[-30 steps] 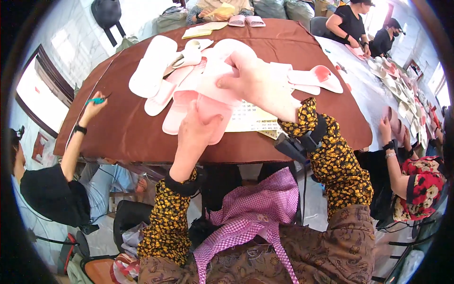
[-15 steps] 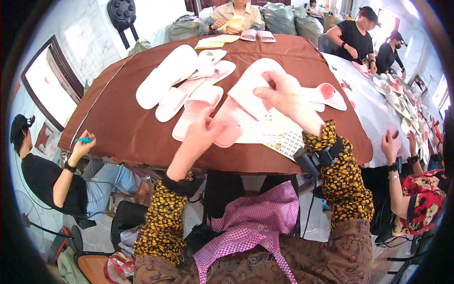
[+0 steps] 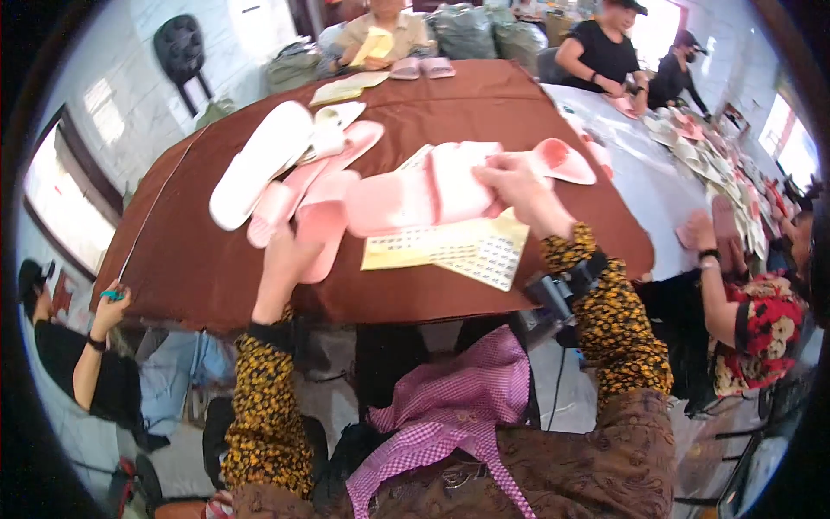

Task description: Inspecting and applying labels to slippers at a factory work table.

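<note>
In my right hand [image 3: 516,189] is a pink slide slipper [image 3: 393,203], gripped at its broad strap, with its sole stretching left above the sheets. My left hand [image 3: 290,264], slightly blurred, closes on the lower edge of another pink slipper [image 3: 323,216]; some of its fingers are hidden. Beside that hand lies one more pink slipper [image 3: 273,204], and a big white slipper [image 3: 264,160] rests farther up and left. Yellow sheets of printed stickers [image 3: 475,251] lie below the held slipper. Past my right hand sits a pink slipper [image 3: 564,161].
A brown cloth covers the table [image 3: 450,104]. Across it a person [image 3: 380,43] holds yellow paper behind a pair of pink slippers [image 3: 422,67]. Co-workers sit at both sides. On the right, a pale table [image 3: 666,164] bears many slippers. Sacks [image 3: 471,35] stand behind.
My left hand has moved left from the held slipper to another pink one, which has turned. The slipper in my right hand is lower and lies more level. The whole view has shifted.
</note>
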Action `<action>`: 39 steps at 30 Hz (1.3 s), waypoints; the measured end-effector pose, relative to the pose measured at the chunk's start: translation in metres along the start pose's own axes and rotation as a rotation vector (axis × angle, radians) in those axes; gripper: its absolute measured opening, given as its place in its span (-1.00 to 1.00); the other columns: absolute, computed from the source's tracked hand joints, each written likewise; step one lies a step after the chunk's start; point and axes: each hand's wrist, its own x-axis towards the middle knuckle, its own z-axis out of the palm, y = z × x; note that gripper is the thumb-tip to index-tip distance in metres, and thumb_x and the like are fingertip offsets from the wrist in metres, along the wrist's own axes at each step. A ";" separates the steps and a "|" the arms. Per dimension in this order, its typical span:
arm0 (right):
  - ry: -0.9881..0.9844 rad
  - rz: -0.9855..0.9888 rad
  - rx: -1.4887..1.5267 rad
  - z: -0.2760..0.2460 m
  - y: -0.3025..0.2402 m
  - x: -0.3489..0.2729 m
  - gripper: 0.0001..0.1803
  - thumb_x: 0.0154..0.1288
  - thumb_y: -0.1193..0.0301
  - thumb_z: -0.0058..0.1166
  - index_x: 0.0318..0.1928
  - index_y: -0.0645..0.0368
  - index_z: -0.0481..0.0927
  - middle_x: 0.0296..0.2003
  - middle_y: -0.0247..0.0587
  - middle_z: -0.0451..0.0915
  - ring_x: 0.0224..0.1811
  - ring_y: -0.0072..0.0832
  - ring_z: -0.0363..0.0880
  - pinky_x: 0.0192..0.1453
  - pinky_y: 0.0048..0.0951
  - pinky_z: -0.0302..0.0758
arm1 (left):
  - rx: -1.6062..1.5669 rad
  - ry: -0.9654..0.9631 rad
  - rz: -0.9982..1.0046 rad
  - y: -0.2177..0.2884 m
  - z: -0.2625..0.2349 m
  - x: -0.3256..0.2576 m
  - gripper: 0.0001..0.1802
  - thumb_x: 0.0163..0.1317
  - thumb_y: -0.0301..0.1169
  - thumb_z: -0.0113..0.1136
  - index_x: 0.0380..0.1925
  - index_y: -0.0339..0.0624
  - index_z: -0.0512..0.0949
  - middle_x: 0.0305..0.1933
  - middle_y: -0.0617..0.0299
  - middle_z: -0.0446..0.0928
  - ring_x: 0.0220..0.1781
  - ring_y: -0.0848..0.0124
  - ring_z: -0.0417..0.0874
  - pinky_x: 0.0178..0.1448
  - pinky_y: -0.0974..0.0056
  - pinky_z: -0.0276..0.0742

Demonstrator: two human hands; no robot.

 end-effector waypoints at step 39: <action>-0.195 0.356 0.878 0.029 0.008 -0.072 -0.74 0.42 0.39 -0.02 -0.09 0.39 0.49 -0.30 -0.01 0.64 -0.40 -0.31 0.70 -0.34 -0.33 0.69 | -0.948 -0.013 0.015 0.181 0.039 -0.071 -0.63 0.27 -0.56 0.10 0.08 -0.39 0.39 -0.22 0.19 0.55 -0.22 0.51 0.57 -0.13 0.40 0.49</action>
